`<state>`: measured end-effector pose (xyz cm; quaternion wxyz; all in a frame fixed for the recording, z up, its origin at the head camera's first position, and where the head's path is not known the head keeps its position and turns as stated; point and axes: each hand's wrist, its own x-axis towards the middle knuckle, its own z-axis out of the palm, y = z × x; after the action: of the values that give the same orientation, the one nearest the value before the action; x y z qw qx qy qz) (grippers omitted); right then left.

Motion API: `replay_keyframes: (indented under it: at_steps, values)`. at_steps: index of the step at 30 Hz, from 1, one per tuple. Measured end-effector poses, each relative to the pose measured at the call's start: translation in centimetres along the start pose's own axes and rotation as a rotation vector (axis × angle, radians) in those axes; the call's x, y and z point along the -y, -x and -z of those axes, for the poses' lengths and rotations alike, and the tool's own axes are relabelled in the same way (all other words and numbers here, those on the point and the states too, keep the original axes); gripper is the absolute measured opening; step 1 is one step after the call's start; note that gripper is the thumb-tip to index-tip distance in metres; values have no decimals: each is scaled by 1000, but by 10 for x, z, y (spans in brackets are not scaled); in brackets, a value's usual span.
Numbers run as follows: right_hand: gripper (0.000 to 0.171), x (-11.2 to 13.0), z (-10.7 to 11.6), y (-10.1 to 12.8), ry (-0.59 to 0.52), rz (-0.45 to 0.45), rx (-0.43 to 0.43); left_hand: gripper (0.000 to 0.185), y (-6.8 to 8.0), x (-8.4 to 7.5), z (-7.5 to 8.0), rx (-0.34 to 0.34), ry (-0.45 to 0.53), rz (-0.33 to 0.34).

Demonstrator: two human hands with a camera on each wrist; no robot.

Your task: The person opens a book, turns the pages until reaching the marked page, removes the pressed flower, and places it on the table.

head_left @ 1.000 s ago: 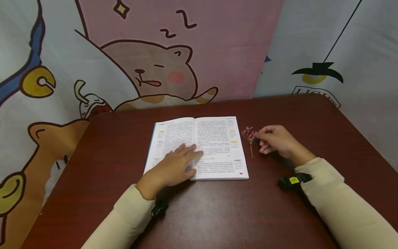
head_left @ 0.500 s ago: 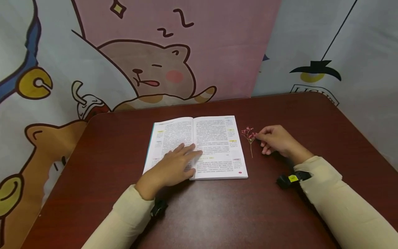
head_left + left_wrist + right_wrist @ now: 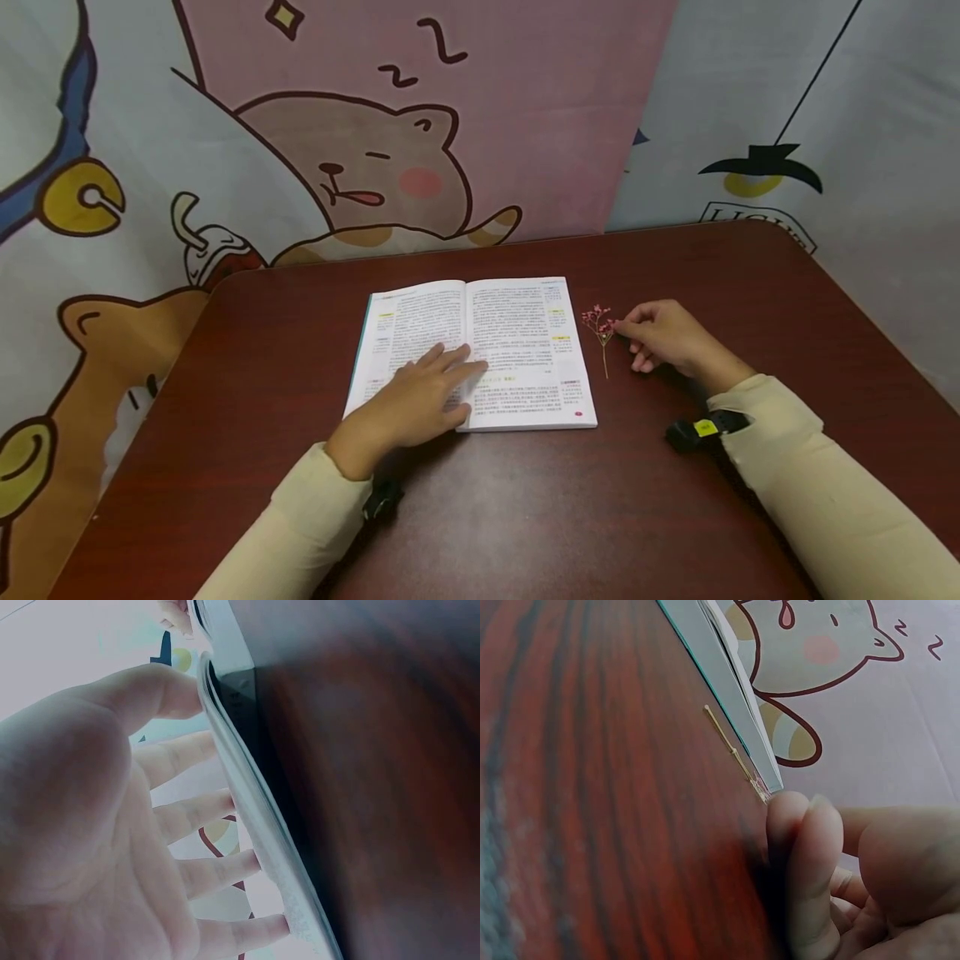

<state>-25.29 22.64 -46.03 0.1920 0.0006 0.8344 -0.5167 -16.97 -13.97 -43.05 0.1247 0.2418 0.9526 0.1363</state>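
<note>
An open book (image 3: 525, 333) lies flat in the middle of the dark red table (image 3: 525, 517). My left hand (image 3: 427, 392) rests palm down on its lower left page, fingers straight and spread across the gutter; the left wrist view shows the fingers (image 3: 202, 817) against the page edges (image 3: 255, 817). Just right of the book lies a small dried sprig with pink flowers (image 3: 601, 327) and a thin stem (image 3: 731, 750). My right hand (image 3: 660, 337) sits beside it, and its thumb and forefinger (image 3: 802, 840) pinch the flower end while the stem lies on the table.
A cartoon-printed cloth backdrop (image 3: 360, 167) hangs close behind the table's far edge. Black wrist-worn cameras (image 3: 701, 432) sit on both cream sleeves. Bare table stretches in front of the book and to the far right.
</note>
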Motion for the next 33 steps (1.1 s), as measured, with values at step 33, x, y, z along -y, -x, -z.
replay_keyframes:
  at_steps: [33]
  values:
    - [42,12,0,7,-64,-10,99,58,2,-1,2,-5,9,-10]
